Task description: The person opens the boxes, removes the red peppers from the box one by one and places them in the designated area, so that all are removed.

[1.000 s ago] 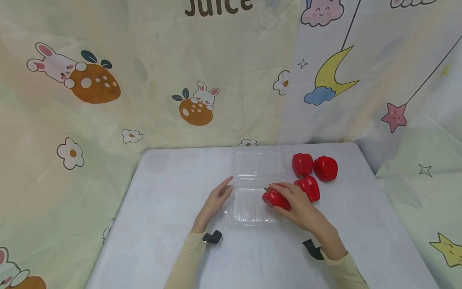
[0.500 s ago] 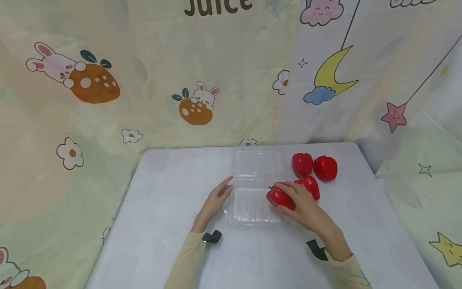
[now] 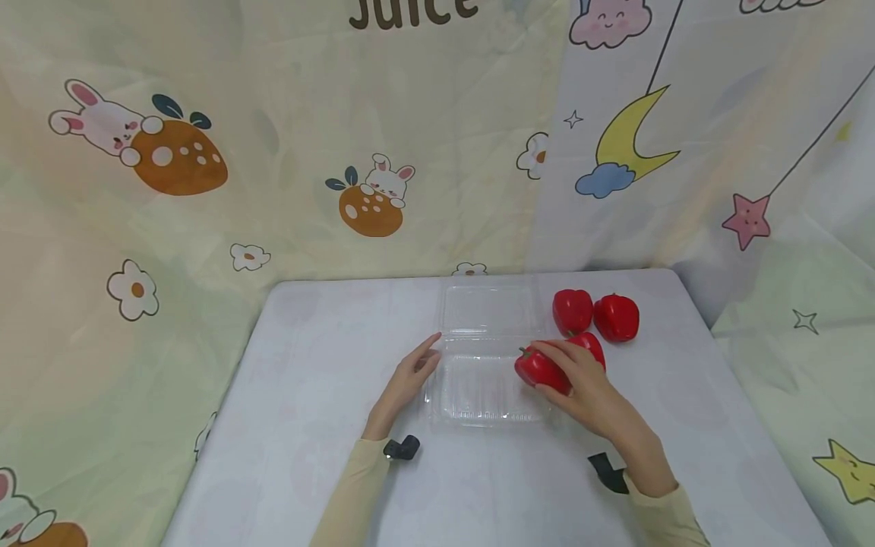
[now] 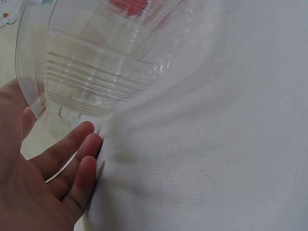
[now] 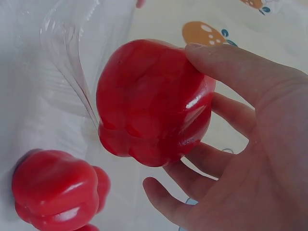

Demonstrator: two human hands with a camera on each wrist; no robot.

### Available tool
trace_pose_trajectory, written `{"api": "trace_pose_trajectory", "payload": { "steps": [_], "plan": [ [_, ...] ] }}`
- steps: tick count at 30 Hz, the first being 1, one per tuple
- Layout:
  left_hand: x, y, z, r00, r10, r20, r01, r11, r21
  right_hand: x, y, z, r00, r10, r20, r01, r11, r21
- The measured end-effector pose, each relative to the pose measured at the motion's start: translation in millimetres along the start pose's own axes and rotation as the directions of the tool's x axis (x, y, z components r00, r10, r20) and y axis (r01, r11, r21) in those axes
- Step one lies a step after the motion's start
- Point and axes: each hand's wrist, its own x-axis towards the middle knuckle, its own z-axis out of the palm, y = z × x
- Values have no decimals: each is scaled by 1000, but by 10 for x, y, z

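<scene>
A red bell pepper (image 3: 540, 371) with a green stem is in my right hand (image 3: 589, 395), over the right side of a clear plastic clamshell container (image 3: 472, 391). In the right wrist view, thumb and fingers grip the held pepper (image 5: 151, 103) from its sides. My left hand (image 3: 405, 386) stays at the container's left edge. Seen from the left wrist, its relaxed fingers (image 4: 86, 175) lie right by the clear wall (image 4: 91, 77), curled round nothing. The container's lid (image 3: 488, 310) lies folded back, away from me.
Three more red peppers rest to the right of the container: one at the back (image 3: 573, 311), one at the far right (image 3: 617, 319), and one (image 3: 592, 348) partly hidden behind my right hand. The white table (image 3: 328, 342) meets a printed cloth backdrop (image 3: 287, 197) behind.
My right hand has carried its pepper rightward, from over the container's base to its right edge, now overlapping the nearest other pepper. The left hand and container have stayed in place.
</scene>
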Motion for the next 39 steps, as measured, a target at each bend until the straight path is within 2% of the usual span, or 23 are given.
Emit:
{"api": "trace_pose_trajectory", "payload": {
  "steps": [13, 20, 29, 39],
  "plan": [
    [5, -13, 1, 1000, -1, 3, 1, 1000, -5, -33, 87, -35, 1000, 2, -31, -2, 1000, 5],
    [-1, -11, 9, 1000, -29, 0, 29, 1000, -8, -63, 145, -72, 999, 30, -29, -30, 1000, -6],
    [0, -13, 7, 1000, -5, -1, 5, 1000, -16, -107, 209, -127, 998, 63, -30, -63, 998, 4],
    [-3, -14, 13, 1000, -23, 1, 23, 1000, -10, -140, 280, -179, 993, 106, -41, -106, 994, 12]
  ]
}}
